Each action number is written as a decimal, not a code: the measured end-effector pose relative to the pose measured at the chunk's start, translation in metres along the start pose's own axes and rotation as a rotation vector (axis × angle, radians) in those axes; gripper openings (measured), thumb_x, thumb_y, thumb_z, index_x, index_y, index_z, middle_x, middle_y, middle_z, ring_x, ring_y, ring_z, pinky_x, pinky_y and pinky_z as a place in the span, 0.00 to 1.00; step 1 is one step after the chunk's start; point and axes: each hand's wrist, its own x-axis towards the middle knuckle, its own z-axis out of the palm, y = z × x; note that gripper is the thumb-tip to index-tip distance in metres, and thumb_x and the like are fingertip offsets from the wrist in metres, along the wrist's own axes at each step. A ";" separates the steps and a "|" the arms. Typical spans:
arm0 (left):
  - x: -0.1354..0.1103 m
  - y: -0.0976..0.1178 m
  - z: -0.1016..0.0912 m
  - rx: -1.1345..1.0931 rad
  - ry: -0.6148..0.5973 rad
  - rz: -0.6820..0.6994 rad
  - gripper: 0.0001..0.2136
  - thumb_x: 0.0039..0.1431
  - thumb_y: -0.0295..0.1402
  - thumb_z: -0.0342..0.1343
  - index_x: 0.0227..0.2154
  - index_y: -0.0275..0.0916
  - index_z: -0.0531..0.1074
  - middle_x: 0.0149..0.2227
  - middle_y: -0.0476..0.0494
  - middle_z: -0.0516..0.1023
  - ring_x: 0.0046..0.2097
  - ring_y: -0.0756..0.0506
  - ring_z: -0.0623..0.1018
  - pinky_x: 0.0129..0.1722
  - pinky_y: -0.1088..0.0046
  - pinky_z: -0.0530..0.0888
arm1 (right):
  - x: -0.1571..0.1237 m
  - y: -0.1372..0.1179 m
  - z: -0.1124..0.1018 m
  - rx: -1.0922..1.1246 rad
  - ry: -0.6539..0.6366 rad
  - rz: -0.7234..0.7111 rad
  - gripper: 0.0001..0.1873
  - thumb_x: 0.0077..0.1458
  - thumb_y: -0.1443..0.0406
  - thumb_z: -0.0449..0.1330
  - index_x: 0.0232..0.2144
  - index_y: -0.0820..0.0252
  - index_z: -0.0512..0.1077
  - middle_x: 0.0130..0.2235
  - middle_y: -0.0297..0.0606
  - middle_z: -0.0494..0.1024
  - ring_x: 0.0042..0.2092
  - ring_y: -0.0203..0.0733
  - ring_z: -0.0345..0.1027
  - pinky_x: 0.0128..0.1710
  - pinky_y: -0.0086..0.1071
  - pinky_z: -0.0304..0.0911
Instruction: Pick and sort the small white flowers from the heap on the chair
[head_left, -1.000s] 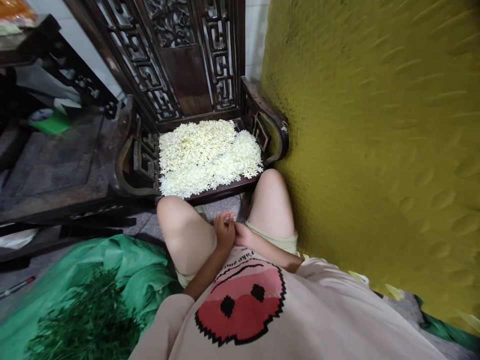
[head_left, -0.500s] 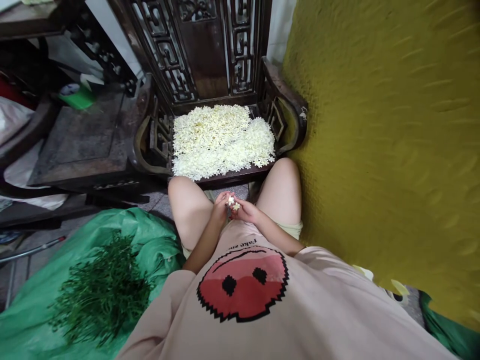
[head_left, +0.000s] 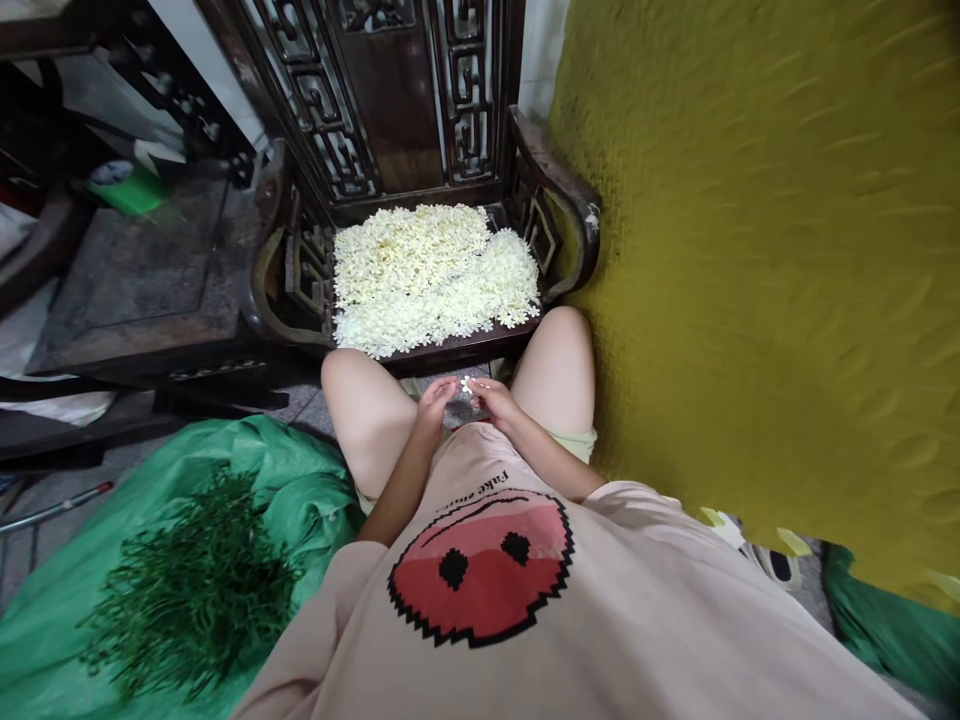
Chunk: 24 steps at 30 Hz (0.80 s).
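I sit with both hands together between my knees. My left hand [head_left: 433, 405] and my right hand [head_left: 491, 400] are curled in a pinch around a small white flower [head_left: 468, 384], which shows at my right fingertips. Whether the left fingers grip the same flower is hard to see. Just ahead, a carved dark wooden chair [head_left: 559, 195] carries a thick heap of small white flowers [head_left: 431, 275] on its seat, a hand's length beyond my fingers.
A green sheet [head_left: 225, 470] on the floor at my left holds a pile of green stems [head_left: 187, 590]. A yellow-green textured wall [head_left: 750, 250] rises close on my right. Dark wooden furniture [head_left: 127, 290] stands at the left, with a green container [head_left: 120, 185] on it.
My hands have risen a little from my lap and parted slightly. A white flower, hidden in my fingers a second ago, now shows at the fingertips. The view has shifted.
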 end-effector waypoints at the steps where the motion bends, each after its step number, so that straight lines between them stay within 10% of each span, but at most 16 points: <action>1: 0.000 -0.001 0.002 0.020 0.006 -0.009 0.16 0.37 0.40 0.65 0.29 0.37 0.74 0.32 0.43 0.77 0.35 0.47 0.74 0.39 0.70 0.68 | 0.001 0.002 -0.003 -0.012 0.028 -0.040 0.14 0.36 0.59 0.68 0.25 0.63 0.72 0.23 0.31 0.72 0.21 0.27 0.57 0.21 0.25 0.51; 24: 0.004 -0.006 0.010 -0.258 0.058 -0.245 0.09 0.42 0.35 0.61 0.25 0.37 0.69 0.27 0.49 0.73 0.29 0.52 0.71 0.31 0.77 0.67 | 0.007 0.003 -0.003 -0.136 0.002 -0.146 0.15 0.36 0.58 0.65 0.27 0.60 0.70 0.20 0.27 0.67 0.18 0.27 0.51 0.19 0.26 0.46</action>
